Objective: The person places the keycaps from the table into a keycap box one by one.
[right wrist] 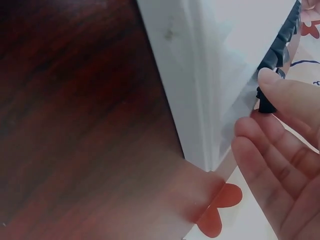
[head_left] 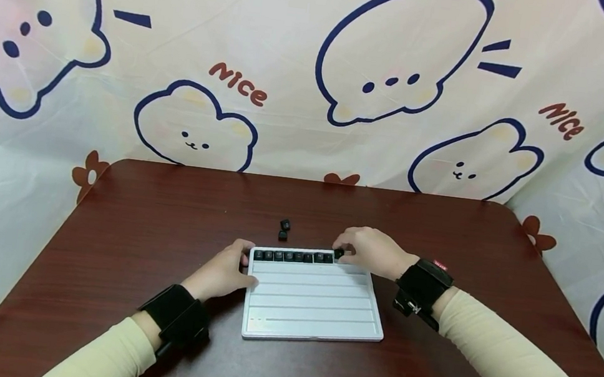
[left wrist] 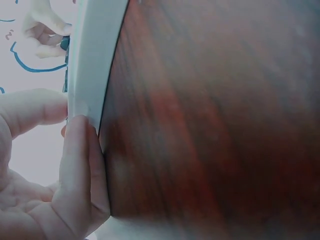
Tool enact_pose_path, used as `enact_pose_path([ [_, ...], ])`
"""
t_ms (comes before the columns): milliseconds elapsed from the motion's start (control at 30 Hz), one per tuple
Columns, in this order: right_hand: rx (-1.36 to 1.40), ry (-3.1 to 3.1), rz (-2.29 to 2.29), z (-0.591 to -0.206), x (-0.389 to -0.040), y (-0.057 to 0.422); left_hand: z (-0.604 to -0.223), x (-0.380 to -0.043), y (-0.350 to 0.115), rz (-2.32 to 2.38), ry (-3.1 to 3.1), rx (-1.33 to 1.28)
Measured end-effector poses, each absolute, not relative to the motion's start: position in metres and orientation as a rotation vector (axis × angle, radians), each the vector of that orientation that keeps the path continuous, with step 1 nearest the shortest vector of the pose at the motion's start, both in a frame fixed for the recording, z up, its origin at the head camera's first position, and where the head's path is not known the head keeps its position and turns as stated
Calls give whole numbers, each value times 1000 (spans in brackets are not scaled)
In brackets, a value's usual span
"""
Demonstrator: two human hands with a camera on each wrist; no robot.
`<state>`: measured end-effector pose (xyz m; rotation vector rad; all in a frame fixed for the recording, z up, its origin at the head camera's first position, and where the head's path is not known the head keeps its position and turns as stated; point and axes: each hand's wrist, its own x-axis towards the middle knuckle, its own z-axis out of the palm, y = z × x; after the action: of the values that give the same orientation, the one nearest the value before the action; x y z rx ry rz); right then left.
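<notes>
A white slotted tray (head_left: 316,300) lies on the table, with a row of black keycaps (head_left: 289,256) along its far edge. At the tray's left side my left hand (head_left: 225,272) holds the rim between thumb and fingers; the left wrist view shows them against the white side wall (left wrist: 92,60). My right hand (head_left: 376,251) is at the far right corner, where it pinches a black keycap (right wrist: 266,104) at the right end of the row. Whether that keycap is seated in the slot I cannot tell.
Two loose black keycaps (head_left: 284,230) lie on the brown table (head_left: 191,213) just beyond the tray. A printed cloth (head_left: 295,56) with cartoon outlines hangs behind the table and along its sides.
</notes>
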<state>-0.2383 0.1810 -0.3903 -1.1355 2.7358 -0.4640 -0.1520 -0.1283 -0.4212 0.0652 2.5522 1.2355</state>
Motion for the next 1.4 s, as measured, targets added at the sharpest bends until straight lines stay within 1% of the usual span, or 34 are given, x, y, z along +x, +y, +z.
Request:
enact_pose_path([
  [500, -1081, 2732, -496, -396, -234, 181, -422, -153, -128, 1247, 2544, 73],
  [1133, -1059, 2720, -505, -390, -235, 179, -422, -158, -128, 1229, 2562, 58],
  [1400, -1060, 2706, -526, -395, -232, 180, -422, -154, -128, 1230, 2550, 58],
])
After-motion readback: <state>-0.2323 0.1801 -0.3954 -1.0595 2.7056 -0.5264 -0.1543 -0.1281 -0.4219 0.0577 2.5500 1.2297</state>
